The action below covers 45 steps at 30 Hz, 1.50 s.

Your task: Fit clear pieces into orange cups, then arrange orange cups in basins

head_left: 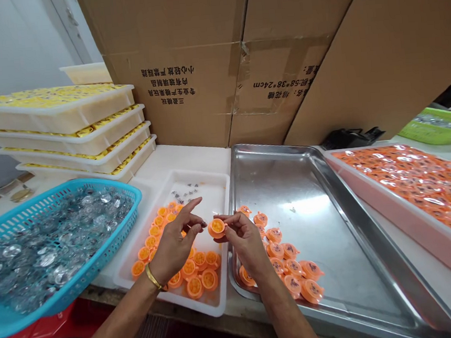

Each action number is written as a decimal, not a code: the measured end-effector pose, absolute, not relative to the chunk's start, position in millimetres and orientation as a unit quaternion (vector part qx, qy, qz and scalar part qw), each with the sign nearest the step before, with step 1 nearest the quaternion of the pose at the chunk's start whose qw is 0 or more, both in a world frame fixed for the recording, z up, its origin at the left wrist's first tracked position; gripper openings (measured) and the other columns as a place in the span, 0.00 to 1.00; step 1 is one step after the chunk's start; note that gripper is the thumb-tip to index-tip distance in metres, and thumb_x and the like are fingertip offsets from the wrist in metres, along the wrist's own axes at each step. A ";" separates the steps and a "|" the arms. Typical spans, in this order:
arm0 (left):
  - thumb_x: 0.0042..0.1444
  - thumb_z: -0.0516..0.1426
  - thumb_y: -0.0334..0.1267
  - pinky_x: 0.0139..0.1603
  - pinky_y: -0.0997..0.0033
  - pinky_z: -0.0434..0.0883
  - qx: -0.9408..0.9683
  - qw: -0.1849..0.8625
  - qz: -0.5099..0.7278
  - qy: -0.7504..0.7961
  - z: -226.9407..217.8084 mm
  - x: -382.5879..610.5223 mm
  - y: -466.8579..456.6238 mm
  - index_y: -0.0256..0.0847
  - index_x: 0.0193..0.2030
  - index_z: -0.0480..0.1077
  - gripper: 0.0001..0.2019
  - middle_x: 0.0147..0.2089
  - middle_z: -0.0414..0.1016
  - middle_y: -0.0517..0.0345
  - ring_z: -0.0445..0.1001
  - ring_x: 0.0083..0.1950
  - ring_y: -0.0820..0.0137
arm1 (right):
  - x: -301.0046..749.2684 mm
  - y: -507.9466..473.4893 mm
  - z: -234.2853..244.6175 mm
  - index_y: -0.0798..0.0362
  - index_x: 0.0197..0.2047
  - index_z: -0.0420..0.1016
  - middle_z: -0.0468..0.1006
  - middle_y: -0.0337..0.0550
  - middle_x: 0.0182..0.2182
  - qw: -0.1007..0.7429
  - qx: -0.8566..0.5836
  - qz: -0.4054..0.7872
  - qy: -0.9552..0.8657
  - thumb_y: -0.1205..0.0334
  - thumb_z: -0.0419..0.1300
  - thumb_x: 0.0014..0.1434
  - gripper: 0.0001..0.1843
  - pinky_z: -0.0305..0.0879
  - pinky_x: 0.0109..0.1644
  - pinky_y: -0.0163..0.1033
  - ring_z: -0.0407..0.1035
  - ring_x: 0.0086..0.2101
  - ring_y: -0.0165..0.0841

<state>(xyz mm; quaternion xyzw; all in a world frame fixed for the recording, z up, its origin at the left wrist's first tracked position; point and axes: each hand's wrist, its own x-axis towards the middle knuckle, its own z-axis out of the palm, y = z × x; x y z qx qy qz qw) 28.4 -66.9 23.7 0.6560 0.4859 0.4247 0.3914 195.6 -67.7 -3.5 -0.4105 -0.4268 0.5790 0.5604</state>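
Observation:
My right hand pinches a small orange toy cup by its side, its open top facing me and yellow-orange inside. Close to its left, my left hand has thumb and a finger pinched on a tiny dark piece, too small to name. Under my left hand lies a white tray with several similar orange cups. At its far end are small dark pieces. On the metal tray to the right rest several orange cups with dark printed tops.
A blue basket of clear plastic pieces stands at left. Behind it are stacked white trays with yellow items. Cardboard boxes wall off the back. A tray of wrapped orange pieces and a green basket are at right.

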 end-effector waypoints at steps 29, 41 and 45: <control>0.52 0.59 0.38 0.33 0.74 0.66 0.689 0.446 0.319 0.474 46.9 37.0 -57.8 0.42 0.36 0.75 0.06 0.31 0.73 0.59 0.69 0.31 0.73 | 193.6 -67.8 -13.0 0.52 0.34 0.69 0.77 0.45 0.43 0.543 -0.420 0.548 -0.479 0.58 0.61 0.55 0.07 0.75 0.37 0.41 0.74 0.32 0.31; 0.48 0.60 0.40 0.29 0.74 0.67 0.704 0.409 0.258 0.520 41.7 38.3 -34.5 0.39 0.31 0.76 0.07 0.28 0.73 0.58 0.70 0.28 0.72 | 192.3 -70.0 -9.7 0.52 0.32 0.69 0.79 0.44 0.38 0.545 -0.420 0.524 -0.502 0.58 0.61 0.55 0.07 0.74 0.40 0.41 0.74 0.34 0.33; 0.50 0.58 0.44 0.30 0.73 0.69 0.675 0.485 0.224 0.509 39.8 38.1 -32.8 0.37 0.33 0.74 0.11 0.30 0.75 0.56 0.72 0.29 0.71 | 193.1 -70.2 -11.3 0.53 0.32 0.70 0.79 0.46 0.39 0.553 -0.429 0.509 -0.502 0.57 0.62 0.55 0.08 0.73 0.41 0.42 0.74 0.35 0.34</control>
